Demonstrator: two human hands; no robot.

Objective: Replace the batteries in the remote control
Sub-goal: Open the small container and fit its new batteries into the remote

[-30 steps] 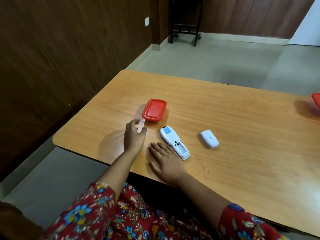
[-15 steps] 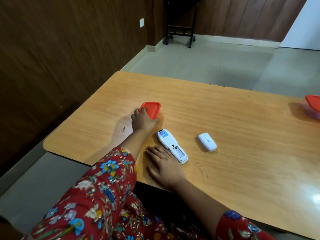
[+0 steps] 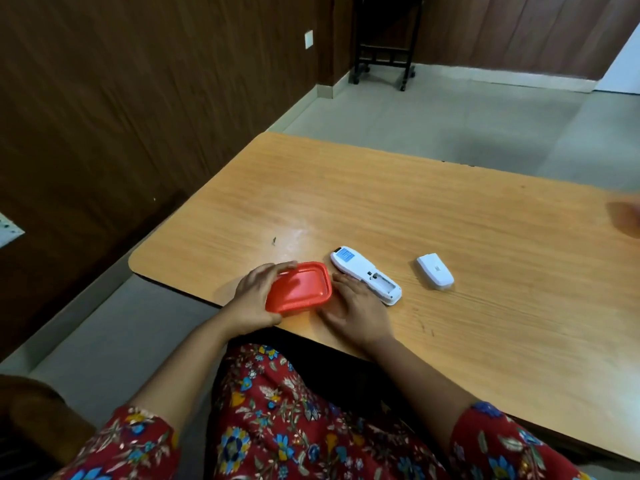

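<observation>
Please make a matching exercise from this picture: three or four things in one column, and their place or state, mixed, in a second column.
1. red container
2. remote control
3. battery cover
4. right hand

a. lies alone, to the right of the remote
b. flat on the table, holding nothing
c. gripped by the left hand
d. face down, battery bay open

Pairs: 1-c, 2-d, 3-a, 4-b

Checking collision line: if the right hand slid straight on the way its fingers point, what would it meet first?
Probably the red container: the right hand lies flat, fingertips aimed up-left beside its right edge, the remote just alongside. Depth is unclear.
</observation>
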